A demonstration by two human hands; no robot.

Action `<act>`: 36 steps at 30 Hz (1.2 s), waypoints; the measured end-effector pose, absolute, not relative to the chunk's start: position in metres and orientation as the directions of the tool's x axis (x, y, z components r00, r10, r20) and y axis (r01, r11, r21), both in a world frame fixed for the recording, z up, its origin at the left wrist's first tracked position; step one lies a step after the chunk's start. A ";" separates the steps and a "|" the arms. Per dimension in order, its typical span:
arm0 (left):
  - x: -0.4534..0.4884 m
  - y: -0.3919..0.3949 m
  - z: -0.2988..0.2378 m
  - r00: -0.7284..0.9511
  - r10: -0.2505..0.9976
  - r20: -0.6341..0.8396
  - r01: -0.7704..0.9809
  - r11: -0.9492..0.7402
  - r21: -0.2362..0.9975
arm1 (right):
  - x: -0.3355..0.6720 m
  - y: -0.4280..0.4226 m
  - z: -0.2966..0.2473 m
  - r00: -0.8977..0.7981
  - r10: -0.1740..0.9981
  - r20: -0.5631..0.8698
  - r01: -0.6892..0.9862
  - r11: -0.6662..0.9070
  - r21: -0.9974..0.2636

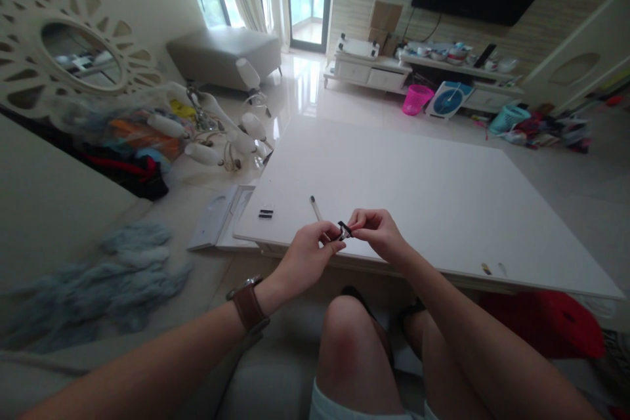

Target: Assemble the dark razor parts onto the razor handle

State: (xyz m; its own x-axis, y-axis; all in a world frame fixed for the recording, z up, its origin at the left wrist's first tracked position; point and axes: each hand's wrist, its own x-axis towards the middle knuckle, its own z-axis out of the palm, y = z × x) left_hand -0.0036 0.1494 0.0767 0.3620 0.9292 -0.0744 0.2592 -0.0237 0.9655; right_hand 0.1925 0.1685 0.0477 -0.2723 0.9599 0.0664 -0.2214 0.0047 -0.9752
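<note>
Above the near edge of the white table (394,190), both hands meet at a small black and silver piece (344,231) whose exact kind I cannot make out. My left hand (312,246) pinches its silver lower part between thumb and fingers. Closed at the black upper part is my right hand (378,231), its thumb and forefinger pressed together. Just beyond my left hand lies a thin pale stick with a dark tip (315,207), its near end partly hidden. Small dark strips (266,214) rest at the table's left end.
Two tiny items (487,268) lie near the table's front right edge. An opened white box (221,216) is on the floor at left, near a chandelier with white shades (241,141). A red roll (551,325) sits below the table at right.
</note>
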 end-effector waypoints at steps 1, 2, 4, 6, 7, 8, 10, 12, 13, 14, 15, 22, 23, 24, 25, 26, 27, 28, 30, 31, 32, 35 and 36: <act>-0.004 0.150 0.076 0.363 0.929 -0.078 0.257 -0.019 0.966 | 0.192 0.168 0.049 -0.270 0.960 0.073 -0.200 0.018 -0.980; -0.004 0.150 0.075 0.367 0.926 -0.084 0.253 -0.013 0.967 | 0.192 0.168 0.050 -0.267 0.961 0.078 -0.182 0.029 -0.983; -0.004 0.150 0.074 0.377 0.921 -0.093 0.246 -0.003 0.969 | 0.191 0.167 0.052 -0.257 0.963 0.080 -0.169 0.036 -0.985; -0.004 0.150 0.074 0.381 0.921 -0.086 0.239 -0.008 0.971 | 0.189 0.168 0.051 -0.243 0.968 0.055 -0.214 0.001 -0.977; -0.004 0.150 0.074 0.381 0.921 -0.078 0.239 -0.017 0.971 | 0.187 0.168 0.050 -0.239 0.971 0.032 -0.254 -0.031 -0.967; -0.003 0.150 0.075 0.380 0.923 -0.065 0.240 -0.030 0.970 | 0.186 0.168 0.050 -0.237 0.971 0.009 -0.296 -0.063 -0.953; -0.003 0.150 0.076 0.378 0.925 -0.042 0.237 -0.053 0.970 | 0.184 0.169 0.050 -0.245 0.969 -0.025 -0.368 -0.117 -0.923; -0.004 0.150 0.077 0.379 0.925 -0.028 0.224 -0.063 0.973 | 0.182 0.169 0.052 -0.256 0.966 -0.037 -0.410 -0.143 -0.901; -0.004 0.151 0.078 0.377 0.926 -0.026 0.216 -0.061 0.975 | 0.181 0.168 0.053 -0.259 0.965 -0.042 -0.424 -0.153 -0.893; -0.004 0.151 0.078 0.376 0.926 -0.028 0.209 -0.055 0.976 | 0.181 0.168 0.054 -0.258 0.965 -0.050 -0.434 -0.162 -0.886; -0.004 0.151 0.079 0.373 0.927 -0.031 0.203 -0.049 0.978 | 0.181 0.168 0.055 -0.255 0.965 -0.062 -0.440 -0.172 -0.881; -0.003 0.151 0.081 0.363 0.932 -0.004 0.196 -0.072 0.978 | 0.179 0.167 0.052 -0.243 0.963 -0.118 -0.421 -0.214 -0.882; -0.003 0.151 0.081 0.363 0.932 -0.004 0.195 -0.072 0.978 | 0.179 0.167 0.052 -0.241 0.964 -0.108 -0.419 -0.204 -0.885; -0.003 0.151 0.081 0.364 0.932 -0.004 0.192 -0.071 0.979 | 0.179 0.167 0.053 -0.239 0.966 -0.096 -0.417 -0.191 -0.888; -0.003 0.151 0.081 0.364 0.931 -0.004 0.187 -0.069 0.980 | 0.179 0.167 0.053 -0.239 0.967 -0.083 -0.413 -0.178 -0.893; -0.003 0.151 0.081 0.367 0.930 -0.006 0.183 -0.066 0.981 | 0.179 0.167 0.054 -0.241 0.968 -0.071 -0.408 -0.167 -0.898; -0.003 0.152 0.082 0.369 0.929 -0.009 0.182 -0.063 0.981 | 0.179 0.167 0.055 -0.243 0.968 -0.060 -0.403 -0.157 -0.901; -0.003 0.151 0.082 0.370 0.929 -0.012 0.184 -0.060 0.981 | 0.179 0.167 0.055 -0.245 0.968 -0.053 -0.400 -0.151 -0.904; -0.003 0.151 0.082 0.363 0.931 -0.019 0.194 -0.056 0.979 | 0.179 0.167 0.056 -0.249 0.967 -0.050 -0.397 -0.149 -0.906; -0.003 0.151 0.082 0.361 0.932 -0.021 0.200 -0.056 0.978 | 0.179 0.167 0.055 -0.251 0.967 -0.053 -0.397 -0.153 -0.905; -0.003 0.151 0.082 0.358 0.934 -0.021 0.206 -0.057 0.977 | 0.179 0.167 0.055 -0.250 0.966 -0.060 -0.398 -0.159 -0.903; -0.003 0.151 0.083 0.360 0.932 -0.026 0.214 -0.056 0.975 | 0.180 0.167 0.053 -0.246 0.965 -0.095 -0.395 -0.189 -0.899; -0.003 0.151 0.083 0.363 0.931 -0.030 0.218 -0.053 0.975 | 0.180 0.167 0.053 -0.247 0.964 -0.102 -0.392 -0.196 -0.899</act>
State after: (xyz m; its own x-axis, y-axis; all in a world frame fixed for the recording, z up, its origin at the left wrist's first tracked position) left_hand -0.0030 0.1514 0.0830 0.3633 0.9312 -0.0301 0.2175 -0.0534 0.9746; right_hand 0.1802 0.1672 0.0528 -0.2466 0.9637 -0.1023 -0.3925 -0.1959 -0.8987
